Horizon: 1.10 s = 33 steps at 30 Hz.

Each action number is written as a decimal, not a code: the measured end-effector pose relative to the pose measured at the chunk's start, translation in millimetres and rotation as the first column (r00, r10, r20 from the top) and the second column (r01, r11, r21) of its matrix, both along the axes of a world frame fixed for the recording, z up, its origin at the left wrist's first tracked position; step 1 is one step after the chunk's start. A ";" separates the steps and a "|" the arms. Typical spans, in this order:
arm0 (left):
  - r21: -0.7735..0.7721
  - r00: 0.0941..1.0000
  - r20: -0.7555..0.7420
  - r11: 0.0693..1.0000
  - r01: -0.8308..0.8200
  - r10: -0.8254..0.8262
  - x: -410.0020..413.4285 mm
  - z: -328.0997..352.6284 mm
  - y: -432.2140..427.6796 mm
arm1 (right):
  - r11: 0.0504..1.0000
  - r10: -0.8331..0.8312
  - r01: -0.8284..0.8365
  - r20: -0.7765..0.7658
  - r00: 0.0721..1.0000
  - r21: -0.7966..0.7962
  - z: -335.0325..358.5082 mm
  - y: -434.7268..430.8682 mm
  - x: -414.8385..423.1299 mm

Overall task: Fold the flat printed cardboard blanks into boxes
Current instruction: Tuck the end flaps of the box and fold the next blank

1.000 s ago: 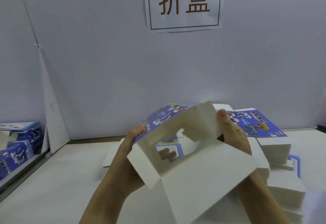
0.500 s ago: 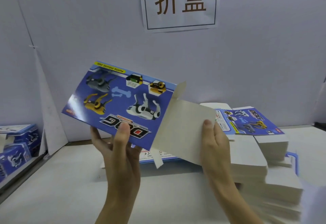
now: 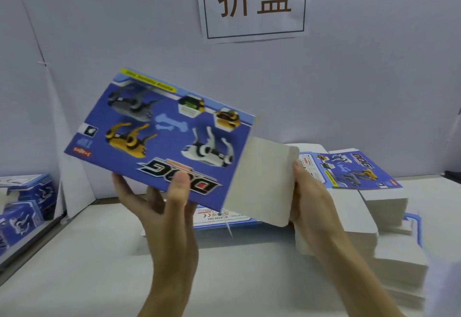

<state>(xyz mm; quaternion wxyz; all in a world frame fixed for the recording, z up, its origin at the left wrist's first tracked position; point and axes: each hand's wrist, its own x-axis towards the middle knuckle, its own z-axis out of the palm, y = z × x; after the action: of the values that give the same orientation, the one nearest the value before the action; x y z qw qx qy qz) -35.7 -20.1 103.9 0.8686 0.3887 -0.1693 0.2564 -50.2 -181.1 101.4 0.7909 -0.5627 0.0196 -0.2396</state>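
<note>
Blank held printed face up, above the table.
My left hand (image 3: 164, 206) pinches the blue blank (image 3: 159, 137); my right hand (image 3: 311, 201) grips its white flap (image 3: 262, 182).

- Paper sign (image 3: 253, 2) at top centre of the frame: "折盒".
- Blue box blank (image 3: 159, 137) held up at centre: "DOG", upside down.
- Flat blank (image 3: 349, 172) on the stack at right: "DOG".
- White panel (image 3: 214, 216) below centre: "WARNING", "5599-20A".
</note>
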 end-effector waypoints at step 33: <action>0.677 0.950 -0.046 0.690 0.257 -0.308 22.8 -1.1 55.6 | 0.612 -0.099 0.558 0.646 0.757 -0.561 13.6 10.1 -24.6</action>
<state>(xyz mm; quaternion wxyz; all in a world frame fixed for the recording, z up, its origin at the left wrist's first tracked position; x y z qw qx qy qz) -12.9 35.5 102.7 0.6904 0.6367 -0.3390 0.0543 -74.7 -171.0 115.0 0.4086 -0.7180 -0.1988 -0.5272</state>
